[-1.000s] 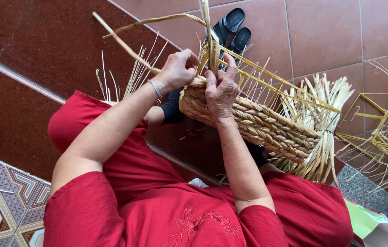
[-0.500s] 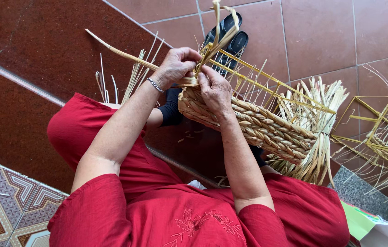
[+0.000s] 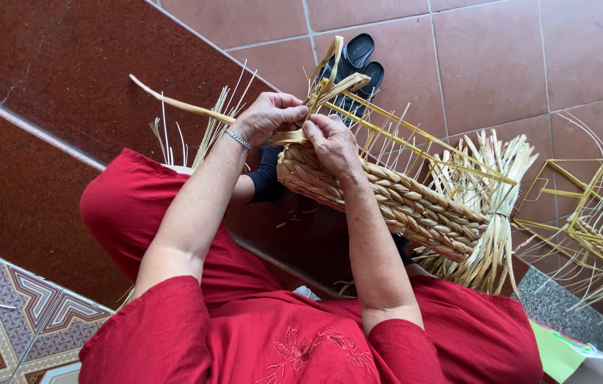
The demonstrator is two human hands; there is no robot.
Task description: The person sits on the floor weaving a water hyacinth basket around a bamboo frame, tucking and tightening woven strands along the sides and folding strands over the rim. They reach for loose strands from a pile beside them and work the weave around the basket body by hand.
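A half-woven straw basket (image 3: 401, 203) on a yellow wire frame rests on my lap, its braided band running from centre to right. My left hand (image 3: 269, 114) pinches a flat straw strand (image 3: 173, 103) at the basket's near corner; the strand's long end sticks out to the left. My right hand (image 3: 330, 142) presses on the same corner and grips looped straw (image 3: 333, 82) that stands up above the frame. Loose straw ends (image 3: 490, 235) hang bunched at the basket's right end.
A pair of black sandals (image 3: 358, 64) lies on the red tiled floor beyond the basket. Another yellow wire frame (image 3: 593, 213) with straw stands at the right. A dark red step runs along the left, and a patterned tile floor (image 3: 3, 320) shows at lower left.
Both hands have shifted slightly down the frame's corner. The upright straw strand has been bent over into a loop and drawn tighter against the basket's rim.
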